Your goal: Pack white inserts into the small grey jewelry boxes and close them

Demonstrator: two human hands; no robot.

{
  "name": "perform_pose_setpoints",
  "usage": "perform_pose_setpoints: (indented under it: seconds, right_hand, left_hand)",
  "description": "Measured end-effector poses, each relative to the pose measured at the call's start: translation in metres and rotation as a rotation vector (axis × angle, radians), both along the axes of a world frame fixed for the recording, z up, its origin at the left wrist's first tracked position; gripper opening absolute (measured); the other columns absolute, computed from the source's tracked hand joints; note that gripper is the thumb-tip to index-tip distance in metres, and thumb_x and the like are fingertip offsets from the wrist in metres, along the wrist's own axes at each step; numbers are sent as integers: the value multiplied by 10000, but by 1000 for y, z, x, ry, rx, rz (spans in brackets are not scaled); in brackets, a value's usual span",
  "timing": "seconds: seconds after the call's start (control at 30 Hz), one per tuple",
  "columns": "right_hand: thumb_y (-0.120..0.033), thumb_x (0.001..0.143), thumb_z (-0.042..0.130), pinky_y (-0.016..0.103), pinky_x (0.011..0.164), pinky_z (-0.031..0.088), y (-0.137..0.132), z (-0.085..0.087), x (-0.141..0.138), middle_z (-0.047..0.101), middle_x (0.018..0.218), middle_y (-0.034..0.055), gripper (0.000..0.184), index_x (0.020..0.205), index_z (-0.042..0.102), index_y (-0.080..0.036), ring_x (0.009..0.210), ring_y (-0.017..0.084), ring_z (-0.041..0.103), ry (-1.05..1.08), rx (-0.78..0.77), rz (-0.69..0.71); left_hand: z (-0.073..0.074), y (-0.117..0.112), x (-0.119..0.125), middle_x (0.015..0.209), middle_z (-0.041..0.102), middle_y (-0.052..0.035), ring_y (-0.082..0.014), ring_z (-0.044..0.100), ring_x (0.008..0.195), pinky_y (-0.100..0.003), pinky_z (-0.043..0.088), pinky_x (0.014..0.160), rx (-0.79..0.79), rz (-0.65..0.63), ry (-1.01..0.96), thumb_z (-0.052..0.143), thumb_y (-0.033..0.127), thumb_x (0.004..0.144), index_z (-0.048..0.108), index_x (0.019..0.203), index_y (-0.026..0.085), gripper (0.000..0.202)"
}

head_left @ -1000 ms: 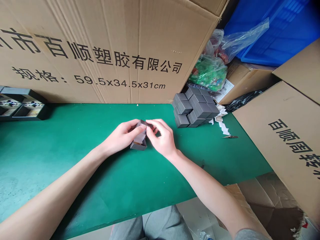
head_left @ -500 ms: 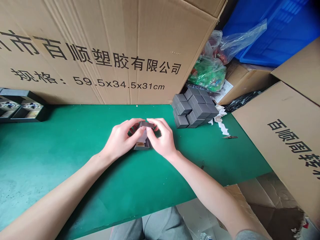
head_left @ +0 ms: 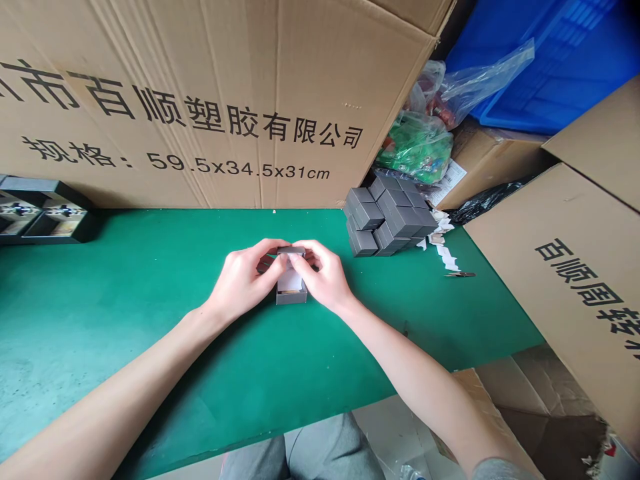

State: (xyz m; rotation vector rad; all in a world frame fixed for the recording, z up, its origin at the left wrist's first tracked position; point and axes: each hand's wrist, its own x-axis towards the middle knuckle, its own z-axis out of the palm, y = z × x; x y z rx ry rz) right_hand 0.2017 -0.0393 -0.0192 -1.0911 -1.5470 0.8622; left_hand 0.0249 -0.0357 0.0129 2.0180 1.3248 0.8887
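Observation:
A small grey box [head_left: 291, 287] stands on the green mat [head_left: 150, 300], its top flaps up and a pale lining showing inside. My left hand [head_left: 245, 277] grips its left side, fingers curled round it. My right hand [head_left: 325, 277] holds the right side, thumb and fingertips pinching the raised lid flap. Both hands meet over the box near the middle of the mat.
A stack of several closed grey boxes [head_left: 390, 215] sits just to the right. A large printed carton [head_left: 225, 100] walls the back. Black trays [head_left: 45, 213] lie far left, another carton [head_left: 575, 267] at right, paper scraps [head_left: 445, 250] and plastic bags [head_left: 425, 140] behind.
The box has turned from tilted on its side to standing square on the mat, opening upward. Both hands shifted slightly with it and stay closed on it.

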Motion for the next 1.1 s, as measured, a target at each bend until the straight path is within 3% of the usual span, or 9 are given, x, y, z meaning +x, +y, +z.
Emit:
perform_pose_setpoints:
  seconds: [0.3, 0.53, 0.67, 0.87, 1.1]
  right_hand:
    - [-380, 950, 590, 249, 704, 555, 0, 0, 0, 741, 926, 19, 189, 992, 658, -209, 792, 142, 689, -69, 35, -17]
    - [-350, 942, 599, 247, 708, 567, -1, -2, -1, 752, 1018, 38, 207, 1092, 638, -214, 831, 144, 699, -108, 86, -45]
    - [-301, 909, 621, 247, 698, 573, 1, -4, -1, 744, 1132, 61, 279, 1174, 636, -214, 856, 144, 703, -115, 92, -41]
    - [-289, 891, 637, 242, 691, 584, 3, -6, 0, 750, 1057, 52, 290, 1169, 654, -210, 879, 152, 692, -91, 70, -85]
    - [-284, 874, 654, 234, 685, 579, 1, -4, -2, 749, 1067, 49, 273, 1137, 656, -210, 865, 144, 697, -111, 70, -79]
  left_hand:
    - [0, 0, 1, 1011, 794, -44, -200, 736, 893, -259, 547, 753, 8, 2, 9, 515, 418, 951, 690, 1127, 202, 329]
    - [0, -2, 2, 1067, 799, -61, -220, 742, 924, -267, 544, 716, 17, 28, 36, 492, 428, 973, 694, 1199, 200, 379]
    - [1, 0, 2, 1118, 797, -70, -241, 747, 957, -287, 571, 766, 1, 44, 42, 501, 454, 958, 714, 1230, 206, 426]
    - [-2, 5, -1, 1213, 772, -87, -249, 756, 980, -315, 588, 868, -14, -14, 45, 542, 397, 909, 656, 1373, 179, 525]
    - [2, 2, 0, 1126, 784, -54, -237, 742, 983, -293, 576, 853, -15, -20, 53, 553, 325, 879, 680, 1258, 214, 415]
